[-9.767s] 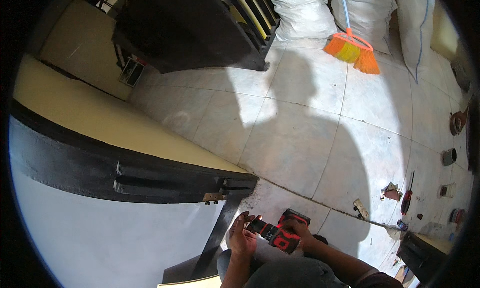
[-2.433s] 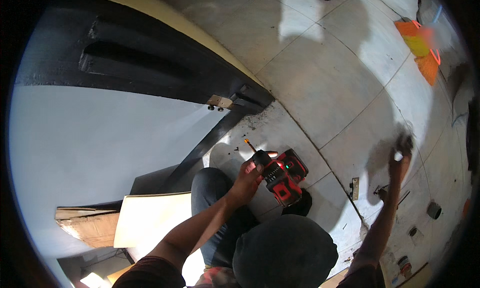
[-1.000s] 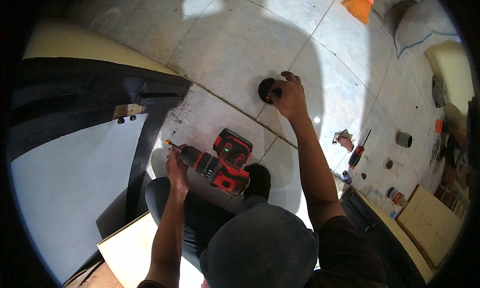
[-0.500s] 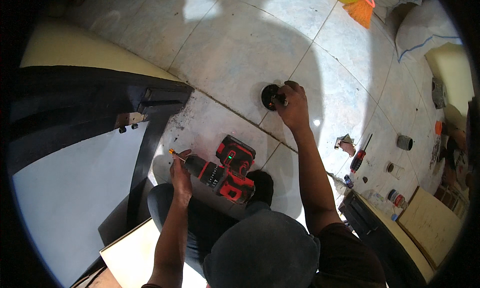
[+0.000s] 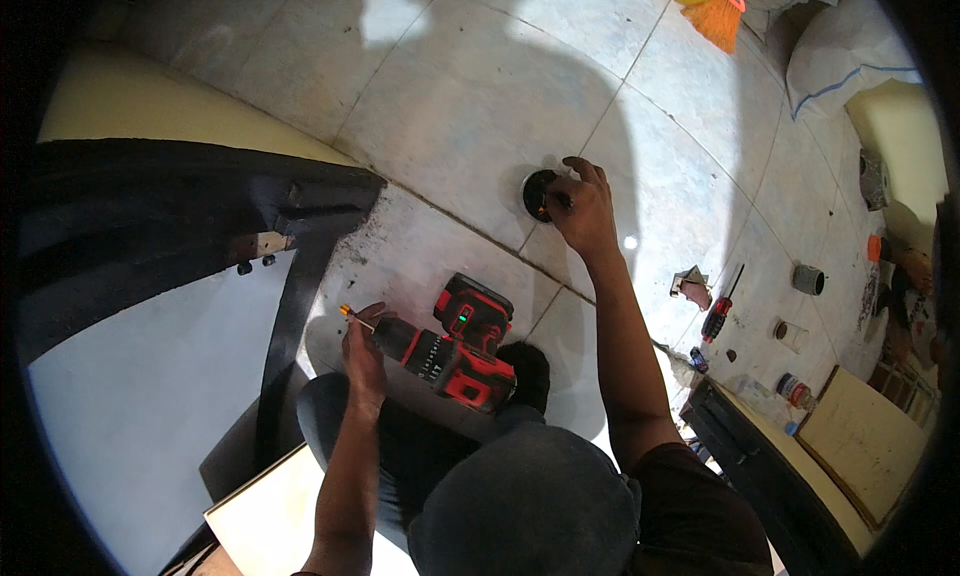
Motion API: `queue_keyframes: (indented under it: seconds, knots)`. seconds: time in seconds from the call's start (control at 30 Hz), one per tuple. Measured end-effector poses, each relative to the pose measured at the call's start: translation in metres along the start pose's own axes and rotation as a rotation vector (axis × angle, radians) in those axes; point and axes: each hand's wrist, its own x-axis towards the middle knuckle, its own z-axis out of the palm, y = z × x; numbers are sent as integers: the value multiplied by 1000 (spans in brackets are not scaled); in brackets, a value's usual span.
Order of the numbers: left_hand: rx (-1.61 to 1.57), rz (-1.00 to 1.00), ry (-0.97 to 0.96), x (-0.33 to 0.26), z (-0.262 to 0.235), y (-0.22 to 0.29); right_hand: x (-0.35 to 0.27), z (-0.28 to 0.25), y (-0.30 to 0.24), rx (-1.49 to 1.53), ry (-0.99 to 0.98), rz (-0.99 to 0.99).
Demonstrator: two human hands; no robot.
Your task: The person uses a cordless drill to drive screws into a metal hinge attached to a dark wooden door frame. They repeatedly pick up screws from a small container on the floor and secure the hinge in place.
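Note:
A red and black cordless drill (image 5: 465, 361) lies across my lap side, a green light glowing on its battery. My left hand (image 5: 364, 361) is closed at the front of its chuck, around the thin bit. A small orange-yellow piece (image 5: 346, 310) shows at the bit's tip, just past my fingers. Farther off to the right, a small round dark container (image 5: 535, 196) with a pale rim stands on the tiles. My right hand (image 5: 588, 214) reaches into it with fingers bent and pinched together; whatever they pinch is hidden.
At left stands a dark door frame (image 5: 200, 191) with a metal hinge (image 5: 262, 244). Right of me lie a screwdriver (image 5: 718, 311), a metal hinge piece (image 5: 692, 288), a grey cup-like piece (image 5: 808, 280) and jars (image 5: 795, 391). A broom (image 5: 715, 21) and white sack (image 5: 850, 56) are far right.
The fingers of my right hand have shifted slightly within the container, with the index finger lifting more. The drill has tilted a little; my left hand stays at its front.

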Motion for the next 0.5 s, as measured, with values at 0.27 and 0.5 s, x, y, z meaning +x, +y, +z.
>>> queue_keyframes:
  seconds: [0.27, 0.5]
  knots:
    - [53, 17, 1, 8, -9, -9, 2, -37, -33, 1152, 124, 383]
    - [440, 117, -35, 15, -17, -16, 1, -84, -89, 1977, 4, 487]
